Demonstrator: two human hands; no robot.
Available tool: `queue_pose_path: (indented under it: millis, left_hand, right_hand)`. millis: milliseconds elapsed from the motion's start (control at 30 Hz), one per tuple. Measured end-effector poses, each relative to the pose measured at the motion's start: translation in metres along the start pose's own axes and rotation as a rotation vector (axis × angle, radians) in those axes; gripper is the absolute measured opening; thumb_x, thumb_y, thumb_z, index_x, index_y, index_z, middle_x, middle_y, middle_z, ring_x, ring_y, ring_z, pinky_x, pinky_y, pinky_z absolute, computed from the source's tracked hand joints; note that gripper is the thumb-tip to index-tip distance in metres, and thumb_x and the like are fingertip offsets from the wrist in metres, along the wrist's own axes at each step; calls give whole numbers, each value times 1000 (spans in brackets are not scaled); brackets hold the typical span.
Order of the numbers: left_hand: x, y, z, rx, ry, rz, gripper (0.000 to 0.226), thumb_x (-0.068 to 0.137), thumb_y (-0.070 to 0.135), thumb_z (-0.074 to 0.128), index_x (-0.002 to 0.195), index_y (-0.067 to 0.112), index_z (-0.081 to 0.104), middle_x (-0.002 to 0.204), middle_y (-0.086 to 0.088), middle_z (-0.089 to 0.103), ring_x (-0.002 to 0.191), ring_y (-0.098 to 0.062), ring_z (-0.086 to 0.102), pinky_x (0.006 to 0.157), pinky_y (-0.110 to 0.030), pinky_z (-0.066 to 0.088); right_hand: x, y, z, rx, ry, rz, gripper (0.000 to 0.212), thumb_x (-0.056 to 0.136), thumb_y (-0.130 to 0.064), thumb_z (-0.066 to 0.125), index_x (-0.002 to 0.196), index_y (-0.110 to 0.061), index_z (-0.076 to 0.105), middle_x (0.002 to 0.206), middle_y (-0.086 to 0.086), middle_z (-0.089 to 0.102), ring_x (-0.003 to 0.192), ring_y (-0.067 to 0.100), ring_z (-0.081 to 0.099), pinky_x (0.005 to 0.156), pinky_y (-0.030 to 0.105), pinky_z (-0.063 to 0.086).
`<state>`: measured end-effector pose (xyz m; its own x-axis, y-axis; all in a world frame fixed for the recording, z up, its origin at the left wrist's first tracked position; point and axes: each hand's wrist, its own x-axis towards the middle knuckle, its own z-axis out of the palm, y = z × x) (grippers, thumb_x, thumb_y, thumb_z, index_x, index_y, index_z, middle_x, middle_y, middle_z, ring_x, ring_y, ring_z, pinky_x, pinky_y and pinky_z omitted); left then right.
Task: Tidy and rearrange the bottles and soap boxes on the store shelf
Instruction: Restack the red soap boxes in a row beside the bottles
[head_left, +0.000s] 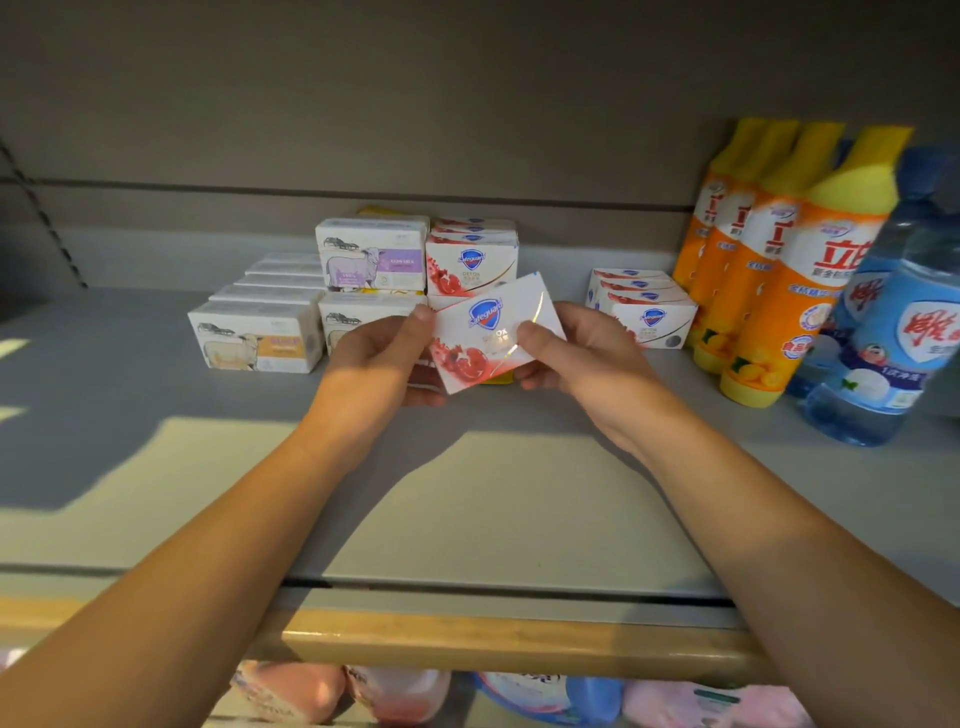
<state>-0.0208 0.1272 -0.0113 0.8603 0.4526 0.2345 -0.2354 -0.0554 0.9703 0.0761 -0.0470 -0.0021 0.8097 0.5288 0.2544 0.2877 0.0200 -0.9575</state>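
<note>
Head cam: both hands up over the shelf (156, 467). Left hand (384, 358) & right hand (576, 353) each pinch the Safeguard soap box (496, 330), white w/ pomegranate pic, tilted, held mid-air. Orange bottles (769, 270) at 3 o'clock, sheep-print boxes (260, 338) at 9.

Two bare forearms stretch forward from the lower corners and converge toward the middle, wrists nearly level. The left hand (382, 353) is turned palm inward, its thumb lying on the face of a white and red soap box (493, 332) while the fingers curl beneath it. The right hand (576, 345) mirrors it from the opposite side, thumb pressed on the box's front, fingers wrapped under its lower edge. Both hands hold the box tilted between them, raised off the surface, the knuckles of each turned outward.
</note>
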Motion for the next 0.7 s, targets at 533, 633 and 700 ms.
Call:
queue_pose_path:
  millis: [533,633,700]
  left_hand:
    - [-5,-5,4,309,-256,178,30,84,7,70,109,25,69,98,1,76,91,-17,72,88,-38,56]
    - [-6,-4,9,309,-241,181,32,82,6,73,103,30,67,95,-1,75,88,-17,72,85,-33,57]
    - [-7,-4,14,326,-217,183,29,80,8,75,103,26,68,94,-4,75,86,-16,71,82,-25,56]
  right_hand:
    - [-8,-12,-5,-742,-117,-244,43,86,-27,71,127,-27,60,122,-11,61,101,-6,49,75,-6,30]
    - [-7,-14,-8,-822,-140,-245,43,87,-26,70,128,-25,58,128,-6,61,111,7,53,75,4,33]
    - [-6,-15,-13,-873,-151,-227,42,88,-25,70,128,-25,57,129,-6,61,114,11,54,77,15,34]
